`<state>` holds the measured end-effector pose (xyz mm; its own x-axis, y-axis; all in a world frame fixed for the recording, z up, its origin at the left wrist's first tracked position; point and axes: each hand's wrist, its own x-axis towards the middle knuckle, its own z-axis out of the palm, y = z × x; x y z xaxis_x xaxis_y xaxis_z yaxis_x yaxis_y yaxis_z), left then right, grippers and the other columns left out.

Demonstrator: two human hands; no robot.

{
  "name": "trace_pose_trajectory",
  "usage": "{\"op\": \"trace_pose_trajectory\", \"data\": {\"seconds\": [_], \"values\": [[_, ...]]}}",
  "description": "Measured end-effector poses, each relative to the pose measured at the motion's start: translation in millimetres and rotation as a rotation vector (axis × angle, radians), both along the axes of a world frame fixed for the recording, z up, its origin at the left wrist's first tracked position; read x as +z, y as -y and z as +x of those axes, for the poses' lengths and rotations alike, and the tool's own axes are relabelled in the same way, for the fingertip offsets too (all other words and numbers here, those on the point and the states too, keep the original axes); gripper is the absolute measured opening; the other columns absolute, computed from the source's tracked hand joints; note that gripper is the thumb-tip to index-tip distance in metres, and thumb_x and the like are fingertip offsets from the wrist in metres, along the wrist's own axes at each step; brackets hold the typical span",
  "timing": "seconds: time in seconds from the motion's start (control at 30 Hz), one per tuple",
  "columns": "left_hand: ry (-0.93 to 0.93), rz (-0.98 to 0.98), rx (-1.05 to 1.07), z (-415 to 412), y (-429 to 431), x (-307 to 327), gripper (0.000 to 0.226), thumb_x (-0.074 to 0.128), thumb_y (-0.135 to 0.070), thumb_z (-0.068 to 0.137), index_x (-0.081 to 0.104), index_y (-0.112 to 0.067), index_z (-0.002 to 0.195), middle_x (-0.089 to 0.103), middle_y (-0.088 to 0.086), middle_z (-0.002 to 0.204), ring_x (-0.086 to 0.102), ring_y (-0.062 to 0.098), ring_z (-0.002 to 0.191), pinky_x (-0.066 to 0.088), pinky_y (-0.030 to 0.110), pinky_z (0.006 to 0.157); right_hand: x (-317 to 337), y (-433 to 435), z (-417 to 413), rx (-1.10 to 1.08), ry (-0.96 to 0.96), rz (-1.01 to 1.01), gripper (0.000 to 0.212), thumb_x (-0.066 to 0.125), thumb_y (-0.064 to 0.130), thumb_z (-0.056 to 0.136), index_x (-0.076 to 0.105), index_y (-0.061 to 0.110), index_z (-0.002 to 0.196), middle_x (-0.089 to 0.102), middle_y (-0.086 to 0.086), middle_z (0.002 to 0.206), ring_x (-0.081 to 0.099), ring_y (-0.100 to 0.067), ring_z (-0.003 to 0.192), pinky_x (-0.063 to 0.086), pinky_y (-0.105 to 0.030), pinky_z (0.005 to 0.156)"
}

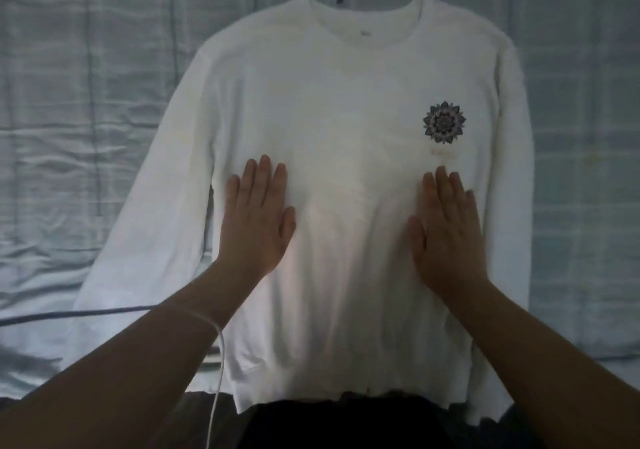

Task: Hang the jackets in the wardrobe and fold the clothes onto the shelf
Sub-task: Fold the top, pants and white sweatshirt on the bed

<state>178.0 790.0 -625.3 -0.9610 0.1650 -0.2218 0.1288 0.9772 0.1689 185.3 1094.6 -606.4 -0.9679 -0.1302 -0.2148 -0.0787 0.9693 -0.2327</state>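
Left hand [258, 220], right hand [446, 230] flat, open-fingered on sweatshirt [346, 119]; bedsheet [69, 102] beneath; white cable [220, 362] crosses left forearm [138, 362].

Single head view, wide-angle, looking forward and down, close over sweatshirt [346, 102] on bedsheet [69, 102].

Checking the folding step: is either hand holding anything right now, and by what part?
Nothing is held: the left hand and right hand lie flat on the chest of the white sweatshirt.
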Motion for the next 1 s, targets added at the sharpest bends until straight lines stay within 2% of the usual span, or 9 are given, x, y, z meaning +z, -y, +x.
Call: {"op": "trace_pose_trajectory", "data": {"seconds": [0.17, 0.3, 0.4, 0.5, 0.63, 0.77, 0.87, 1.0], "values": [[-0.006, 0.0, -0.077, 45.1, 20.2, -14.2, 0.061, 0.036, -0.039, 0.101, 0.029, -0.012, 0.156, 0.024, 0.02, 0.161, 0.019, 0.039, 0.15, 0.012, 0.055, 0.122, -15.6, -0.7, 61.6, 0.084, 0.103, 0.093, 0.065, 0.033, 0.036, 0.1, 0.016, 0.011, 0.157, 0.014, -0.012, 0.164, 0.011, -0.03, 0.152, 0.009, -0.053, 0.122], [-0.04, 0.01, -0.126, 45.8, 29.2, -19.5, 0.059, 0.038, -0.035, 0.101, 0.03, -0.014, 0.155, 0.026, 0.019, 0.161, 0.021, 0.039, 0.149, 0.012, 0.054, 0.122, -22.6, -18.1, 65.8, 0.14, 0.107, 0.122, 0.063, 0.034, 0.035, 0.099, 0.02, 0.013, 0.157, 0.019, -0.011, 0.163, 0.018, -0.032, 0.15, 0.007, -0.051, 0.122], [-0.016, 0.023, -0.093, 46.5, 26.4, -15.9, 0.06, 0.038, -0.035, 0.101, 0.029, -0.013, 0.156, 0.025, 0.019, 0.161, 0.02, 0.038, 0.15, 0.011, 0.054, 0.122, -17.2, -18.9, 63.8, 0.113, 0.114, 0.124, 0.063, 0.031, 0.037, 0.099, 0.019, 0.014, 0.157, 0.018, -0.011, 0.163, 0.017, -0.032, 0.15, 0.006, -0.051, 0.122], [0.01, 0.067, -0.062, 65.5, 16.1, 1.1, 0.062, 0.035, -0.035, 0.1, 0.027, -0.007, 0.155, 0.022, 0.021, 0.162, 0.016, 0.038, 0.151, 0.01, 0.054, 0.122, -2.6, -6.0, 77.6, 0.069, 0.105, 0.059, 0.065, 0.031, 0.036, 0.099, 0.015, 0.012, 0.157, 0.013, -0.014, 0.164, 0.012, -0.032, 0.151, 0.007, -0.053, 0.122], [0.065, 0.129, -0.13, 134.1, -0.5, 21.7, 0.064, 0.037, -0.036, 0.099, 0.027, -0.008, 0.156, 0.019, 0.018, 0.163, 0.012, 0.035, 0.152, 0.015, 0.058, 0.121, 16.0, 6.5, 132.4, 0.129, 0.106, -0.023, 0.065, 0.036, 0.031, 0.097, 0.022, 0.006, 0.155, 0.018, -0.014, 0.163, 0.016, -0.032, 0.151, 0.012, -0.056, 0.121], [0.127, 0.067, -0.134, 196.6, 3.5, 8.3, 0.064, 0.042, -0.037, 0.098, 0.032, -0.011, 0.155, 0.024, 0.018, 0.162, 0.018, 0.036, 0.151, 0.017, 0.06, 0.119, 4.5, -4.7, 178.3, 0.019, 0.192, 0.069, 0.062, 0.038, 0.031, 0.096, 0.03, 0.006, 0.153, 0.027, -0.013, 0.16, 0.025, -0.031, 0.148, 0.016, -0.056, 0.119], [0.145, 0.04, -0.167, 206.1, 13.3, -4.4, 0.066, 0.047, -0.037, 0.095, 0.031, -0.015, 0.155, 0.023, 0.017, 0.162, 0.018, 0.036, 0.151, 0.012, 0.058, 0.121, -7.4, -23.8, 190.4, 0.067, 0.201, 0.125, 0.063, 0.04, 0.031, 0.096, 0.03, 0.009, 0.153, 0.026, -0.01, 0.161, 0.025, -0.029, 0.148, 0.011, -0.053, 0.121], [0.155, 0.014, -0.188, 203.1, 14.3, -11.2, 0.067, 0.043, -0.039, 0.094, 0.031, -0.014, 0.155, 0.025, 0.018, 0.161, 0.02, 0.038, 0.149, 0.01, 0.058, 0.121, -11.5, -36.3, 190.2, 0.107, 0.168, 0.114, 0.063, 0.042, 0.029, 0.095, 0.031, 0.009, 0.153, 0.026, -0.01, 0.16, 0.025, -0.03, 0.148, 0.011, -0.054, 0.121]]}}
